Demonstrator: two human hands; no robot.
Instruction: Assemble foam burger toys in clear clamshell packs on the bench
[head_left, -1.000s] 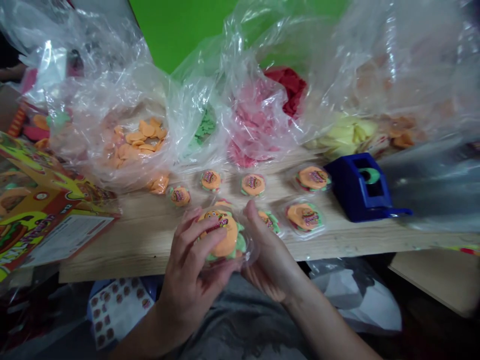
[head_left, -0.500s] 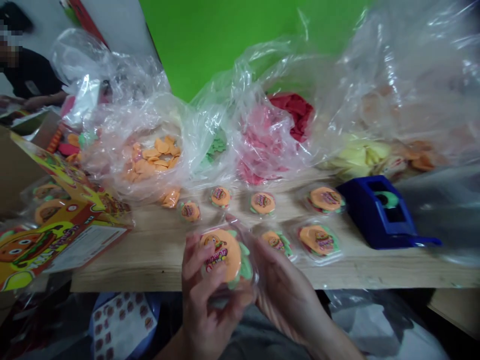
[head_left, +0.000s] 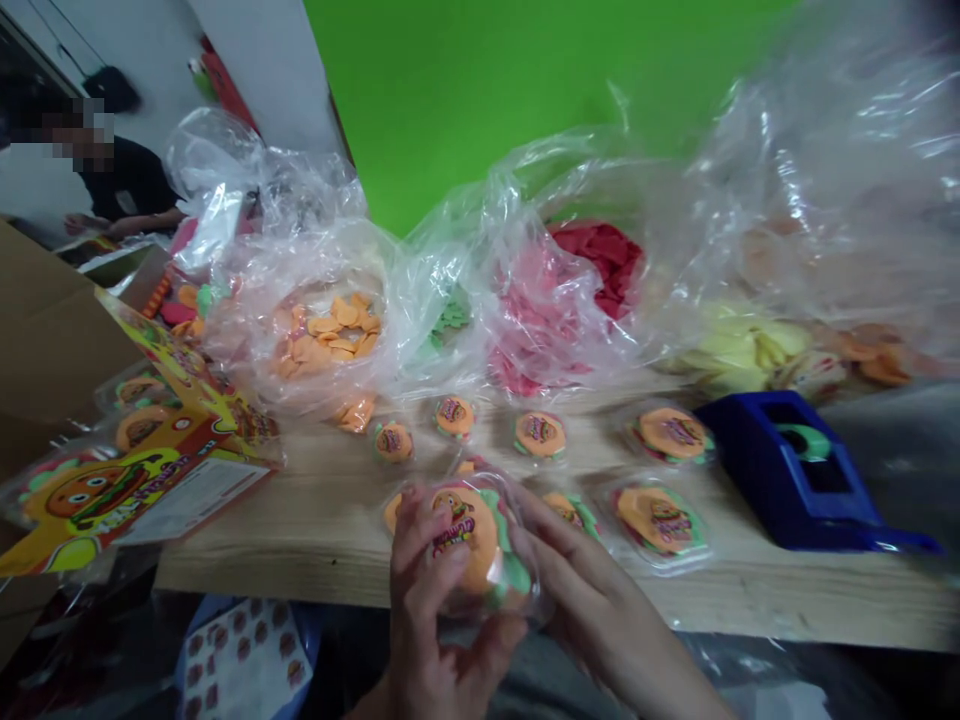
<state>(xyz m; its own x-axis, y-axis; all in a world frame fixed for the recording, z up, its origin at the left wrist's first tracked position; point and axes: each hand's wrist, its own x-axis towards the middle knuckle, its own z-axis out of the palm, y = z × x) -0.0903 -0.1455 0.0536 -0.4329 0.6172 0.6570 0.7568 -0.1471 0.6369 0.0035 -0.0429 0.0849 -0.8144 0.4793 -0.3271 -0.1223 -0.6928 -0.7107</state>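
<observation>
A see-through plastic clamshell with a gummy burger (head_left: 484, 560) in it is held between my two hands above the table's front edge. Its orange top bears a printed burger label, with green frilled edges at the right. My left hand (head_left: 431, 590) grips the left side, fingers over the lid and thumb near the bottom edge. From the right, my right hand (head_left: 600, 590) closes on the pack's edge; some of its fingertips are hidden. Several similar packs stand around my hands, among them one at the front right (head_left: 660, 515) and one behind (head_left: 540, 434).
A blue tape dispenser (head_left: 765, 480) stands at right. Plastic bags with orange pieces (head_left: 341, 325), pink pieces (head_left: 536, 300) and yellow pieces (head_left: 750, 340) line the back. A printed display box (head_left: 180, 460) is at left. Below lies a sticker sheet (head_left: 247, 655). A co-worker (head_left: 124, 180) is far left.
The view has shifted, so the scene sits lower and more to the right. Both hands still hold the pack, and my right fingers now reach further along its right edge.
</observation>
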